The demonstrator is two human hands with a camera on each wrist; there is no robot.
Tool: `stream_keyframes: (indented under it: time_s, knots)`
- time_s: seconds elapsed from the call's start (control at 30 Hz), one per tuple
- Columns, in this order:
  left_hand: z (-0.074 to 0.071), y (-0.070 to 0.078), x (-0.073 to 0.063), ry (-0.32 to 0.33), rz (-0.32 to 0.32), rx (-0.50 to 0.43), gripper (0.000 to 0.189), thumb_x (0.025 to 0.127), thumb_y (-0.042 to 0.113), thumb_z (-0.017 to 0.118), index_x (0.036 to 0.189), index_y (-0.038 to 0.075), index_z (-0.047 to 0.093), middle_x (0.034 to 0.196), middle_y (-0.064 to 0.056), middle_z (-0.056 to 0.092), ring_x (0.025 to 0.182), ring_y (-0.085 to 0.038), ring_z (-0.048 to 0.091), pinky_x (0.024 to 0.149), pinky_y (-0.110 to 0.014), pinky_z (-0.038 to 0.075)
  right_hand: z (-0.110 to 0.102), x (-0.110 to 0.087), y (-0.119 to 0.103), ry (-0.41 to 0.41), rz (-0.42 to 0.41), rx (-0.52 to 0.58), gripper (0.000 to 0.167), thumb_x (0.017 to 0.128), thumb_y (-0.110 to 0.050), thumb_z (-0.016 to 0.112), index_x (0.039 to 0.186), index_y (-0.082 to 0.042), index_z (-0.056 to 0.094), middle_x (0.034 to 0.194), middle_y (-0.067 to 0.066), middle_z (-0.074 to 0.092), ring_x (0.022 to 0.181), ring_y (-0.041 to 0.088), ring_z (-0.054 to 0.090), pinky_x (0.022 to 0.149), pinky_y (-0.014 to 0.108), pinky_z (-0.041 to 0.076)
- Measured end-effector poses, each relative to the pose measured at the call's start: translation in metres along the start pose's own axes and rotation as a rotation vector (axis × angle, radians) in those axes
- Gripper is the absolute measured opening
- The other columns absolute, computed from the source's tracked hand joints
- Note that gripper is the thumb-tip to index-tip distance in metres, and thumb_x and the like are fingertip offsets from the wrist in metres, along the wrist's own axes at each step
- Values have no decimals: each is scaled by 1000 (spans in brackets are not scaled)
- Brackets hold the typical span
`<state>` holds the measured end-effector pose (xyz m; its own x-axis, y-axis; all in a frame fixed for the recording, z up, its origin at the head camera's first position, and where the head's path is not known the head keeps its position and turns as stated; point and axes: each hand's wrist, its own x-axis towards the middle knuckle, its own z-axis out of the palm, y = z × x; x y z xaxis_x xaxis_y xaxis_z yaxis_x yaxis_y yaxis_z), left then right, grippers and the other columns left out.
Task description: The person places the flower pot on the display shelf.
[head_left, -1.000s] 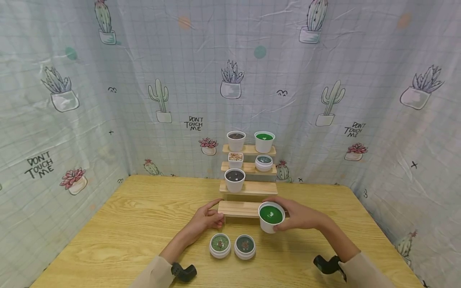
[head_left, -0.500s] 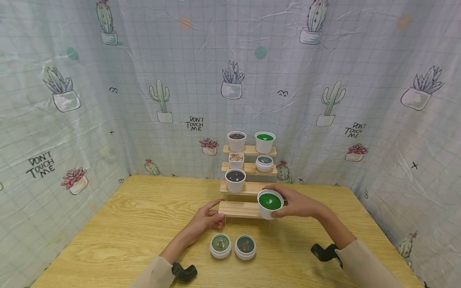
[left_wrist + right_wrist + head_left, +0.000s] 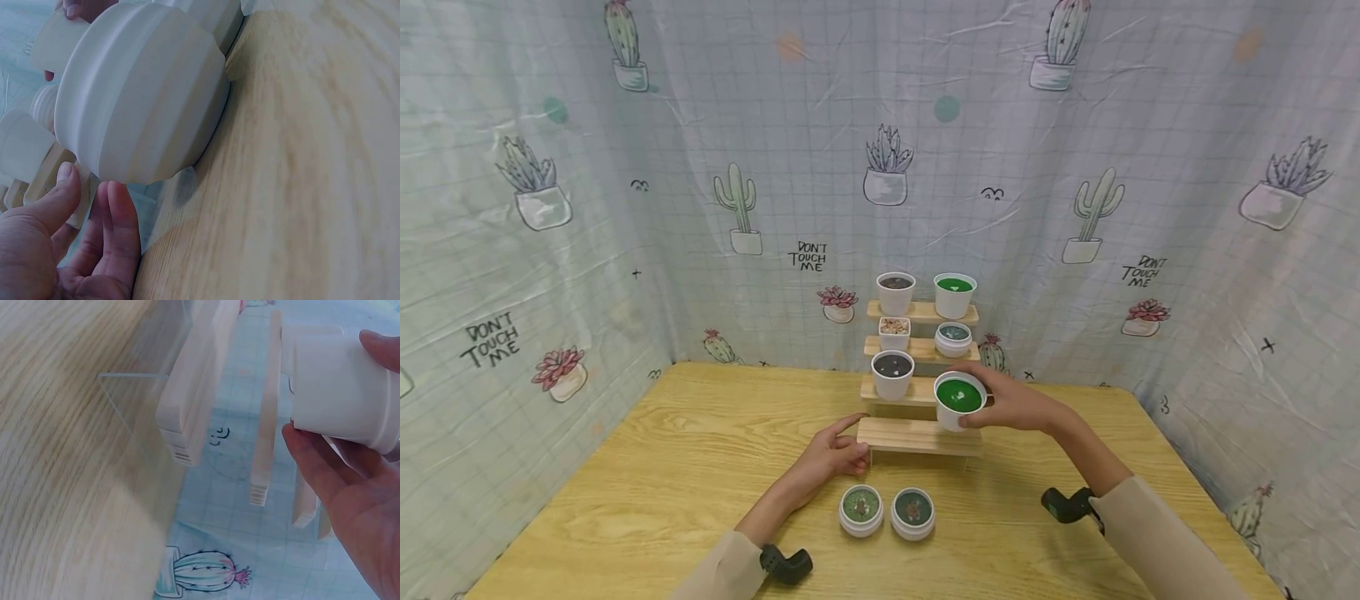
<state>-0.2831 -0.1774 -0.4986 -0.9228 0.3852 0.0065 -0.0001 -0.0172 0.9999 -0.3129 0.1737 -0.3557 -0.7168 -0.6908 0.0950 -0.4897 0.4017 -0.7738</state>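
My right hand (image 3: 1018, 402) grips a white pot with a glossy green filling (image 3: 958, 398), fingers behind it and thumb in front. In the right wrist view the pot's white wall (image 3: 337, 387) sits between thumb and fingers, off the lowest shelf. In the head view it overlaps the right part of the second-lowest shelf (image 3: 925, 392). My left hand (image 3: 827, 457) holds the left end of the lowest wooden shelf (image 3: 917, 436), with thumb at the front edge and forefinger at the back corner. In the left wrist view a ridged white pot (image 3: 144, 94) partly hides that end.
Higher steps bear a dark-filled pot (image 3: 892, 377), a square pot of pebbles (image 3: 894, 335), a round blue-green-topped pot (image 3: 952, 343), a brown-filled pot (image 3: 896, 296) and another green-filled pot (image 3: 955, 298). In front stand two low pots, one light green (image 3: 861, 510), one dark green (image 3: 913, 513).
My right hand has raised the green-filled pot and moved it back, from in front of the lowest shelf to the second-lowest one. My left hand stays at the shelf end.
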Motion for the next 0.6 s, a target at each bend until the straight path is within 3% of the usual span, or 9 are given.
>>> stream_keyframes:
  time_s: [0.6]
  knots:
    - [0,-1,1,-5,2,10,79,102,21,67,165,11,21,99,-4,72,89,-13,69,83,-30,62,-3,15,11,138,19,10,77,89,-16,79,147,-1,31,143,25,48,130,39,52,104,49,52]
